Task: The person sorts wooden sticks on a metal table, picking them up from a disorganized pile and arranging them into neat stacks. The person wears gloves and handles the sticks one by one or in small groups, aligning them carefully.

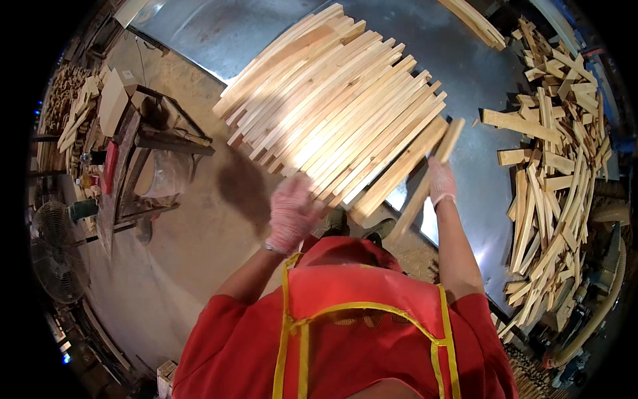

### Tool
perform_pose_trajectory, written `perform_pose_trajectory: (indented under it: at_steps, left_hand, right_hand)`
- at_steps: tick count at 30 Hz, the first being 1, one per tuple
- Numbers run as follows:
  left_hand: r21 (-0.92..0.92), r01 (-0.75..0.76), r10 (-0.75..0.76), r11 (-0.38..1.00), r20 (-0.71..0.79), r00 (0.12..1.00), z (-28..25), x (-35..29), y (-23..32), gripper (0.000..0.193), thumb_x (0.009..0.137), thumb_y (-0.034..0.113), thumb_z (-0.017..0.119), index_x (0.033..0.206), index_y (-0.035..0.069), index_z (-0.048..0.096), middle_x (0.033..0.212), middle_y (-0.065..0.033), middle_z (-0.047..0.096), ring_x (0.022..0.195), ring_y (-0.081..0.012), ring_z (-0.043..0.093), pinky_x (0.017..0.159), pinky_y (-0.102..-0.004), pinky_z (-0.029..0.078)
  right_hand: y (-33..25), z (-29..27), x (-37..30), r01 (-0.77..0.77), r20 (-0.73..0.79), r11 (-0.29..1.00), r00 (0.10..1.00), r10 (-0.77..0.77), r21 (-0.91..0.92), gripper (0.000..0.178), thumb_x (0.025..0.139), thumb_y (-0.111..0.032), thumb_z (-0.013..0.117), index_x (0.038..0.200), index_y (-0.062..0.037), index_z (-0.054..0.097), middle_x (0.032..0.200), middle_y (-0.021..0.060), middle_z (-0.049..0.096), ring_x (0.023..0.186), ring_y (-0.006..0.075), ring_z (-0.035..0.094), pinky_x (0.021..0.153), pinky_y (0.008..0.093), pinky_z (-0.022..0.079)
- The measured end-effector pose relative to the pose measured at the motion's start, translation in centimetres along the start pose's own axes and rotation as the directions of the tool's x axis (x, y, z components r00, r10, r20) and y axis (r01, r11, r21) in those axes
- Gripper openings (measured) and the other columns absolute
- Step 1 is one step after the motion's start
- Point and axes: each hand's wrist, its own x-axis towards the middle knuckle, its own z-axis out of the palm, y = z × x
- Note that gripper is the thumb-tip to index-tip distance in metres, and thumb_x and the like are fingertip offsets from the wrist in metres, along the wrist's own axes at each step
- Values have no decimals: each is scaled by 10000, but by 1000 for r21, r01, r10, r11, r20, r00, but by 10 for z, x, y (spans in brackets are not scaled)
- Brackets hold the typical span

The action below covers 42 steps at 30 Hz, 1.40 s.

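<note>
Holding a wooden strip (419, 199) with my right hand (443, 182), fingers wrapped round it, I have it slanting across the tabletop (468, 80) edge, right of the row of strips (339, 110), lower end blurred. Open room lies toward the offcut pile (559, 182). My left hand (291, 211) blurs by the row; its fingers' grip I cannot tell.

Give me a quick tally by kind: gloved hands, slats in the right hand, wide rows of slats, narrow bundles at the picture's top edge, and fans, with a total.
Gloved hands: 2 (left hand, right hand)
Held slat: 1
Wide row of slats: 1
Narrow bundle: 1
Fan: 1
Total: 6
</note>
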Motion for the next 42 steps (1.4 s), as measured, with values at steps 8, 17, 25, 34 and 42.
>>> perform_pose_trajectory:
  at_steps: [8,17,25,34,42]
  left_hand:
    - [-621,724,-678,299,396,620,67,-115,-55,525,947,307,759,1348,-11,644,1187,-165,741,1095,-254,698,974,-347,539]
    - [-539,493,-268,-683,813,517,133,-54,48,454,988,440,715,1212,49,655,954,-86,641,817,-265,592,781,-414,516]
    - [-545,716,-388,-437,832,397,49,-77,0,238,1009,376,691,1029,143,651,962,-36,654,872,-197,623,766,-372,525]
    - [-821,538,-759,-191,471,449,36,-6,-17,333,993,443,697,823,183,576,732,36,521,643,-119,500,620,-278,410]
    - [-681,644,-525,-349,711,467,88,-51,-35,216,928,289,755,915,84,686,775,-38,616,721,-190,625,622,-353,524]
  right_hand:
    - [6,14,-8,-178,248,766,969,25,618,383,910,-159,742,1248,-4,651,1037,90,727,817,214,686,699,348,563]
    - [7,-23,-14,-182,293,900,954,64,396,291,952,-174,704,1197,-24,654,951,54,693,788,184,661,685,336,544]
    - [-69,-14,-36,-51,610,944,774,-170,326,723,898,-305,738,1499,23,508,1296,145,643,1191,305,587,1030,403,473]
    - [25,-334,123,-17,-239,594,924,-298,-804,779,907,-278,720,1584,-44,413,1569,217,490,1439,407,482,1203,437,394]
    - [59,-344,138,94,-144,590,928,-344,-802,782,875,-129,693,1600,-107,402,1505,188,530,1346,417,554,1108,463,486]
